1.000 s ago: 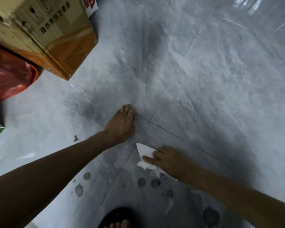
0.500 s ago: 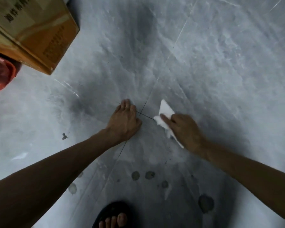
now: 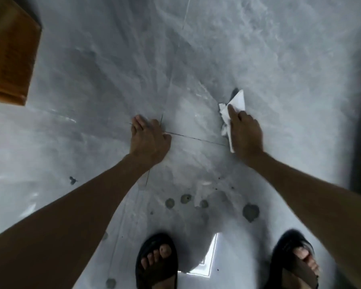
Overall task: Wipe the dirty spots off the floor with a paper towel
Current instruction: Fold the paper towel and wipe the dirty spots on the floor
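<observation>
Two bare hands reach down to a pale grey, marble-patterned tiled floor (image 3: 279, 59) as we look from above. Our left hand (image 3: 148, 140) lies flat on the tiles with its fingers (image 3: 138, 124) straight and close together, holding nothing, right at the place where thin dark tile joints (image 3: 196, 139) cross. Our right hand (image 3: 245, 132) is to the right of it, well apart, and presses a crumpled white paper towel (image 3: 237, 101) against the floor. The forefinger lies stretched along the top of the towel while the other fingers curl over it. One pointed corner of the towel sticks out beyond the fingertips, and a narrow strip of it shows under the thumb side of the hand. A small dark smudge (image 3: 233, 93) touches that far corner.

Nearer to us, between the two forearms, sits a loose row of round grey dirty spots (image 3: 169, 203), with a larger one (image 3: 250, 212) to the right. A small dark splotch (image 3: 72, 180) lies beside the left forearm. None of these is touched by either hand or by the towel.

At the bottom edge are our two feet in black open-toed sandals (image 3: 156, 265). A brown cardboard box (image 3: 10, 55) stands at the upper left.
</observation>
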### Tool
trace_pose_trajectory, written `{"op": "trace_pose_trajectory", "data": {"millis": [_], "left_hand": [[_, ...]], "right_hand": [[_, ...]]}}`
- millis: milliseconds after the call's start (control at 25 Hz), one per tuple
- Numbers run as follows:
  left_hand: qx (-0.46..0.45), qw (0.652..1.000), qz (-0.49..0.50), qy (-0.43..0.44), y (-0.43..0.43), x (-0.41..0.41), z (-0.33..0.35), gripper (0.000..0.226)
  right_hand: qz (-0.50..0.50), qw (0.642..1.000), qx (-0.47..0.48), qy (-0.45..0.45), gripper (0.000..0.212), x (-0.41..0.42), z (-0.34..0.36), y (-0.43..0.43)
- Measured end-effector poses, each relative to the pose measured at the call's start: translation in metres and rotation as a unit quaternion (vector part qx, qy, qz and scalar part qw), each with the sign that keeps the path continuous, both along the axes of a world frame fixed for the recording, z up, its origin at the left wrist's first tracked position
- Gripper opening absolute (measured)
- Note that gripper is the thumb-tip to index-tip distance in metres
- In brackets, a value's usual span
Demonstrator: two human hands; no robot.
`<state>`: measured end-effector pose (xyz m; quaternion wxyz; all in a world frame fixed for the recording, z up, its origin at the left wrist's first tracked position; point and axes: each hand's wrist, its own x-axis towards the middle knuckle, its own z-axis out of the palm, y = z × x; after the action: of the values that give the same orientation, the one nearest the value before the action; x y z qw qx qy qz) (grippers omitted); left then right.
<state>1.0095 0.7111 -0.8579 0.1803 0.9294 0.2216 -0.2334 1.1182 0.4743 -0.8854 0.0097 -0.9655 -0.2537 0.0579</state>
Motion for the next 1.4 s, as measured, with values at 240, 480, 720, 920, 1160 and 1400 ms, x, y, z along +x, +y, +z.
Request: {"op": "trace_pose_trajectory", "data": {"millis": [240,480,720,920,1160,1400], "left_hand": [[0.049,0.999,-0.007,0.021,-0.017,0.002,-0.008,0.058],[0.074,0.997,-0.003,0.026,-0.021,-0.005,-0.006,0.052],[0.073,0.995,-0.049,-0.044,-0.056,-0.038,0.005,0.039],[-0.002,0.988,-0.130,-0.082,-0.097,-0.084,0.008,0.024],[-0.091,0.982,-0.133,-0.099,-0.140,-0.109,0.028,0.014],[-0.022,0.982,-0.166,-0.089,-0.146,-0.156,0.063,0.022]], "right_hand": [[0.266,0.951,0.115,0.106,0.045,-0.130,-0.007,0.016],[0.016,0.995,0.091,-0.041,0.054,-0.037,-0.012,-0.070],[0.118,0.983,0.140,0.017,0.039,-0.112,-0.016,-0.059],[0.193,0.967,0.161,-0.042,0.036,-0.126,-0.001,-0.111],[-0.219,0.974,0.064,-0.005,0.046,-0.122,0.001,-0.272],[-0.135,0.974,0.171,0.067,0.028,-0.230,0.003,-0.142]]}}
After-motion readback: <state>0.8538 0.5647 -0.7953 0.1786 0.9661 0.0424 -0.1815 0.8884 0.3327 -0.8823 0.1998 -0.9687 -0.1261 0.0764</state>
